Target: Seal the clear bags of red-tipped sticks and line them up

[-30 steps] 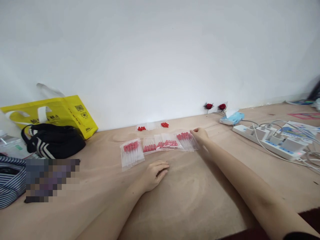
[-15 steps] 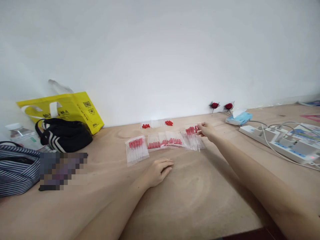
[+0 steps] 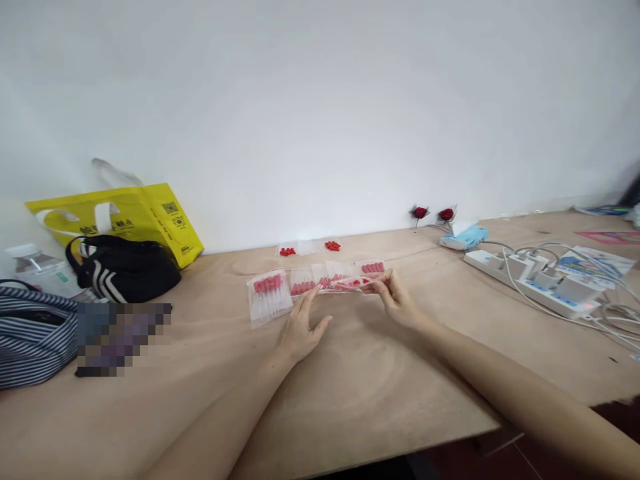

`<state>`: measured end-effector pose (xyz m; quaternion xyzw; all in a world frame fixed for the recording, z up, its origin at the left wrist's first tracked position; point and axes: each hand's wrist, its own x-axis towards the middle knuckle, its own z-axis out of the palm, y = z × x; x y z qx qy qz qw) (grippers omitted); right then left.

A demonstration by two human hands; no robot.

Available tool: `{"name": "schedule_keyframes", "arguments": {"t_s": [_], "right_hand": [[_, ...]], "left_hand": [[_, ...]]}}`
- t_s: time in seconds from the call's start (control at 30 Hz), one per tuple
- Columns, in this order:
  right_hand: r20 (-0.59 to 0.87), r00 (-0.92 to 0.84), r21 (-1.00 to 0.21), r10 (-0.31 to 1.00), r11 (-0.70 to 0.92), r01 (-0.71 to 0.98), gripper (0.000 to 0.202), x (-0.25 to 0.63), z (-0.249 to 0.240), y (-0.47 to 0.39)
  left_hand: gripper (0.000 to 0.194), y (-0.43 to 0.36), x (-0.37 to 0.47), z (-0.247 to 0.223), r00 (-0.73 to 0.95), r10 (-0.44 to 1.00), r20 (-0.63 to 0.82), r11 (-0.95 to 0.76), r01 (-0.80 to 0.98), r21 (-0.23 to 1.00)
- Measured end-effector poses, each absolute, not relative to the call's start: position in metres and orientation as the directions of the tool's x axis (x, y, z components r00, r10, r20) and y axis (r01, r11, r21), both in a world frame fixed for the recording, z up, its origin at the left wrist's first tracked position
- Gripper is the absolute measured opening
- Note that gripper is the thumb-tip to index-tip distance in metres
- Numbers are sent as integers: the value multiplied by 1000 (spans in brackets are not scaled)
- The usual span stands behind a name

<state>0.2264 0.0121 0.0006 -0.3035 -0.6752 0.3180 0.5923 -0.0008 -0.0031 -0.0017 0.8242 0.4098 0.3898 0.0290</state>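
Pinching a clear packet of red-tipped pieces [image 3: 356,283] by its right end, the right hand [image 3: 395,301] holds it just over the wooden table [image 3: 380,387], within the row of similar packets [image 3: 300,285]. The left hand [image 3: 300,328] reaches in loosely spread, fingers near the packet's left end (empty, as far as shows). The step looks like taking it two-handed; next calls for a left-hand grip.

table [image 3: 380,373]: matt, smooth plywood | packets [image 3: 270,297]: clear glossy plastic | shopping bag [image 3: 145,217]: yellow, slightly glossy plastic | black bag [image 3: 125,277]: cloth | power strip [image 3: 540,283]: white smooth plastic
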Motion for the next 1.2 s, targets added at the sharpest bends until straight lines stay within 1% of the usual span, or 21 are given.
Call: {"name": "schedule_keyframes", "arguments": {"t_s": [0.03, 0.1, 0.23, 0.3, 0.4, 0.47, 0.5, 0.6, 0.7, 0.8, 0.9, 1.03, 1.2], "right_hand": [[623, -150, -767, 767, 637, 70, 22, 223, -4, 10], [643, -228, -721, 731, 678, 140, 18, 221, -10, 6], [652, -359, -638, 667, 739, 215, 10, 226, -15, 3], [632, -426, -605, 648, 756, 251, 7, 232, -15, 2], [563, -560, -534, 608, 785, 315, 7, 241, -12, 1], [511, -644, -444, 570, 816, 370, 8, 245, -10, 0], [493, -673, -379, 552, 832, 405, 7, 247, -8, -1], [500, -706, -120, 502, 847, 518, 9, 248, -7, -1], [562, -706, 113, 430, 806, 581, 14, 246, -10, -1], [596, -717, 243, 361, 770, 590, 20, 246, -12, -1], [608, -723, 296, 327, 752, 589, 22, 247, -12, -3], [624, -721, 337, 301, 729, 596, 22, 248, -11, -4], [626, -744, 411, 232, 713, 568, 17, 251, -11, -3]], "left_hand": [[55, -3, -1, -1, 362, 676, 642, -675, 654, 341], [49, -3, 0, -1, 406, 608, 683, -715, 654, 247], [29, -1, 1, 0, 563, 410, 717, -824, 566, 26], [20, 1, 1, -1, 617, 313, 722, -858, 509, -63], [14, 3, 0, -3, 680, 220, 699, -852, 483, -201], [13, 4, -1, -4, 727, 175, 664, -833, 469, -294], [14, 4, -1, -4, 750, 152, 644, -824, 456, -336], [13, 3, 0, -2, 811, 94, 578, -814, 397, -424], [14, 1, 2, 1, 828, 75, 556, -823, 366, -435], [14, 1, 3, 3, 807, 89, 584, -837, 379, -395], [14, 2, 2, 1, 789, 99, 606, -841, 391, -373], [10, 4, 2, -2, 797, 74, 600, -840, 374, -393], [12, 4, 2, -2, 805, 91, 586, -836, 381, -394]]}}
